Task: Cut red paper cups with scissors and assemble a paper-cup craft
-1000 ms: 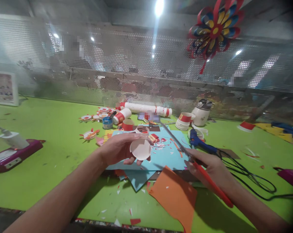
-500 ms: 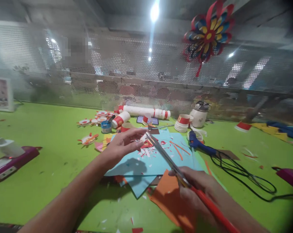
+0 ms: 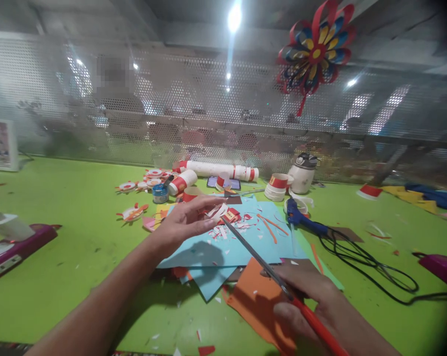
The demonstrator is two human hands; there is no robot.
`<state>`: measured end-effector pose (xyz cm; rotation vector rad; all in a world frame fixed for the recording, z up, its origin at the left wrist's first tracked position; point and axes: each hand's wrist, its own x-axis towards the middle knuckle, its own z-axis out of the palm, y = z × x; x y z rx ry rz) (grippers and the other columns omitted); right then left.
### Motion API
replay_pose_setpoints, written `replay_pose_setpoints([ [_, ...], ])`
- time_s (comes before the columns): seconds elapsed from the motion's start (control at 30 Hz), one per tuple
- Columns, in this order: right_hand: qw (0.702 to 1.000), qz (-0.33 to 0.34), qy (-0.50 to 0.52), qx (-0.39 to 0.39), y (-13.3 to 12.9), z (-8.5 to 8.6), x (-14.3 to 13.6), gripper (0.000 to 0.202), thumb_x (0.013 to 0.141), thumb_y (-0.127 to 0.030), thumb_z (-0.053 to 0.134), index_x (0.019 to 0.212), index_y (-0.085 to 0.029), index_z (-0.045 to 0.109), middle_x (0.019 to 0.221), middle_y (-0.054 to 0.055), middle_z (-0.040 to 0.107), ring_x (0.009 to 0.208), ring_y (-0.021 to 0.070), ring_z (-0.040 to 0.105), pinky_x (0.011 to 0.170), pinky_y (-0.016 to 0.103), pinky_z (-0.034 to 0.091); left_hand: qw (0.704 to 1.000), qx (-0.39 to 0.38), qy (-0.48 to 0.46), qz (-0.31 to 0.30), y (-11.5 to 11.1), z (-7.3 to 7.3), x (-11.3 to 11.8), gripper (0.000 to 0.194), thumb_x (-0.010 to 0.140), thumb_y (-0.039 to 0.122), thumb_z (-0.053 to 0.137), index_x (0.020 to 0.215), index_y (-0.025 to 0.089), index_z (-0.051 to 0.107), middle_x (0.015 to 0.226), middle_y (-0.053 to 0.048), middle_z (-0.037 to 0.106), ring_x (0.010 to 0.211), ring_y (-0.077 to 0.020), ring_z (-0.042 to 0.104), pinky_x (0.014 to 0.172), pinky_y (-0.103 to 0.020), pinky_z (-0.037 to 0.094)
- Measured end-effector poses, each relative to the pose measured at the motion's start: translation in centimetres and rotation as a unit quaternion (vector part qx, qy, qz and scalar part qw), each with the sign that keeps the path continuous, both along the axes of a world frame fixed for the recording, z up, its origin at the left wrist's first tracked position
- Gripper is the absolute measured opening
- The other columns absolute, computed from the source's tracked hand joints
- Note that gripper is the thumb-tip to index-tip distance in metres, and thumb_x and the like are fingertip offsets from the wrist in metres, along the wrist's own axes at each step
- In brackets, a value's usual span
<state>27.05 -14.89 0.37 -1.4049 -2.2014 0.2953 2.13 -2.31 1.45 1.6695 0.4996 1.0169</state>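
Note:
Near the middle of the view, my left hand pinches a small white and red paper piece between thumb and fingers. My right hand, at the lower right, is wrapped round the red handle of long scissors. The blades look nearly closed, and their tips are at the paper piece. Beneath lie light blue sheets strewn with red and white scraps. Orange paper is partly under my right hand.
A blue glue gun with a looped black cable lies right of the sheets. Behind stand cup pieces, a white jug, a blue jar and a long white roll. Purple power strips sit at the sides.
The scissor blades have come closer together and their tips sit slightly lower. The paper piece in my left hand has turned, showing more of its red and yellow part.

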Motion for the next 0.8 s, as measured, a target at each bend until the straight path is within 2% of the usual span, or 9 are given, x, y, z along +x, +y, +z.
replay_pose_setpoints([
  [0.13,1.0,0.018,0.001,-0.016,0.24,-0.39,0.34,0.029,0.087,-0.039,0.053,0.092,-0.017,0.071,0.075,0.006,0.068,0.066,0.0204,0.057,0.056,0.029,0.044,0.999,0.008,0.029,-0.012,0.02,0.06,-0.16,0.038,0.083,0.03,0.067,0.12,0.024,0.065,0.139,-0.009,0.053,0.124,-0.027,0.049,0.1,-0.038,0.039],
  [0.3,0.999,0.024,-0.001,-0.022,0.4,-0.48,0.47,0.034,0.088,-0.04,0.052,0.103,-0.015,0.071,0.091,0.009,0.072,0.077,0.0245,0.062,0.06,0.03,0.047,0.999,0.007,0.049,-0.011,0.13,0.07,-0.37,0.039,0.083,0.032,0.067,0.121,0.023,0.065,0.142,-0.009,0.05,0.126,-0.0288,0.047,0.1,-0.04,0.041],
  [0.47,0.999,0.026,0.012,-0.042,0.31,-0.5,0.39,0.035,0.088,-0.042,0.051,0.1,-0.015,0.071,0.086,0.008,0.07,0.077,0.0243,0.061,0.062,0.031,0.046,0.999,0.002,0.045,-0.015,0.09,0.06,-0.29,0.039,0.083,0.032,0.067,0.12,0.022,0.065,0.144,-0.011,0.048,0.131,-0.0304,0.043,0.104,-0.044,0.038],
  [0.67,0.998,0.03,0.024,-0.057,0.4,-0.4,0.5,0.036,0.089,-0.048,0.049,0.075,-0.018,0.064,0.073,0.005,0.063,0.073,0.0215,0.055,0.064,0.031,0.043,0.999,0.025,0.032,-0.016,0.48,-0.45,-0.36,0.04,0.083,0.03,0.068,0.122,0.023,0.064,0.143,-0.012,0.049,0.132,-0.0299,0.043,0.108,-0.046,0.033],
  [0.8,0.997,0.045,0.027,-0.056,0.5,-0.36,0.49,0.035,0.09,-0.048,0.049,0.076,-0.018,0.063,0.074,0.004,0.063,0.071,0.0194,0.054,0.063,0.029,0.042,0.998,0.038,0.048,-0.014,0.66,-0.57,-0.48,0.04,0.084,0.03,0.067,0.123,0.023,0.063,0.141,-0.013,0.051,0.13,-0.0302,0.045,0.108,-0.047,0.033],
])
